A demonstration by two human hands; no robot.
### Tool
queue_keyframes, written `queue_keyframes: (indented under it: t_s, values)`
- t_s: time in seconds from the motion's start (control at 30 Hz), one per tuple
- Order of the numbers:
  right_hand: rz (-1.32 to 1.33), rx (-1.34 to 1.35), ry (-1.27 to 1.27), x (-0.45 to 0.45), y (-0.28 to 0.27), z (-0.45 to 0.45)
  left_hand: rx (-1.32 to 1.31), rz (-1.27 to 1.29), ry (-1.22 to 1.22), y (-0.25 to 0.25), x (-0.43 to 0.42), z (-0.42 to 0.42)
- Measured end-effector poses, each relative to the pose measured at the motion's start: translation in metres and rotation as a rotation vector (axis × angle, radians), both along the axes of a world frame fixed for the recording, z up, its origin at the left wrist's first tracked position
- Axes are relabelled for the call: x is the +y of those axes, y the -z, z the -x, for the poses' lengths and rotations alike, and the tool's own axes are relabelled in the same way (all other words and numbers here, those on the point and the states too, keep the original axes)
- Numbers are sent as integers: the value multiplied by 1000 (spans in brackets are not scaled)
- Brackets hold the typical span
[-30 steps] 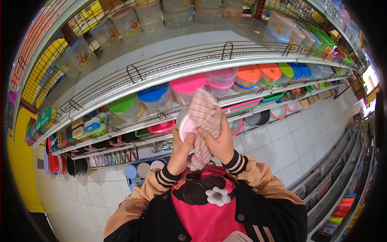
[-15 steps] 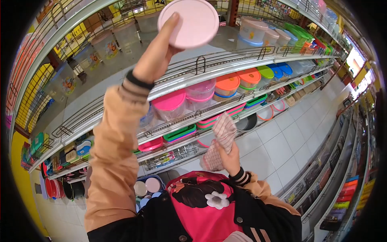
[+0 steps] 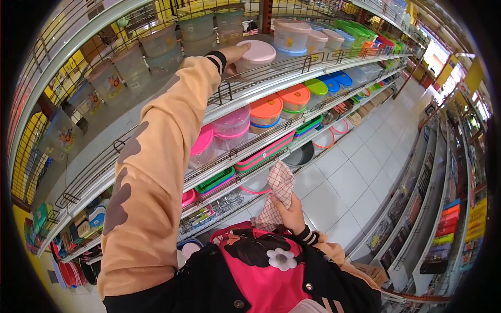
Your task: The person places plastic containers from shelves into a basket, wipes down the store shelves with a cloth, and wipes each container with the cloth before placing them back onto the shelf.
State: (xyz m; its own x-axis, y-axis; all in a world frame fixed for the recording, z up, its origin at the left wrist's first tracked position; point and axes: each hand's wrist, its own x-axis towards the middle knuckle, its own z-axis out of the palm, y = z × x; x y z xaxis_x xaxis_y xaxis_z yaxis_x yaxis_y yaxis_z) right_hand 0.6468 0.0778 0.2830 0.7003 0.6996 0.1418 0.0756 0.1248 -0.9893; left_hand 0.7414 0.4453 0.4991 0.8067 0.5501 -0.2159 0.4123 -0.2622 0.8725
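My left hand (image 3: 235, 54) reaches to the upper shelf and grips a round plastic container with a pale pink lid (image 3: 257, 51). The thumb lies at the lid's edge, and the other fingers are mostly hidden behind the container's side. This container sits at the shelf's front, beside a taller clear container with a pinkish lid (image 3: 291, 36). Lower down, in front of my body, my right hand (image 3: 292, 213) is closed around a crumpled red-and-white checked cloth (image 3: 281, 182).
A wire rail (image 3: 305, 63) edges the upper shelf. Below stand tubs with orange lids (image 3: 266, 106) and pink lids (image 3: 202, 139), plus green baskets (image 3: 215, 180). More clear containers (image 3: 159, 44) stand at the back. A tiled aisle (image 3: 339, 180) runs right, past another shelf rack (image 3: 412, 229).
My left hand has brought the pink-lidded container down and forward onto the upper shelf. My right hand still holds the cloth, slightly lower in view. The camera view has shifted.
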Motion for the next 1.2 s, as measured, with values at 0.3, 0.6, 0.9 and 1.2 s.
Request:
queue_keyframes:
  t_s: [0.3, 0.6, 0.9, 1.2]
  values:
    - [26, 72, -4, -5, 3, -1, -68, -55, 12, 19, 8, -24]
    - [80, 150, -86, 1, 5, 2, -72, -343, -28, 8, 2, -9]
    - [202, -19, -420, 43, 14, 13, -637, -553, 223, 14, -93, 187]
    - [400, 28, -757, 80, 26, 62, -272, 452, -914, 258, -154, 516]
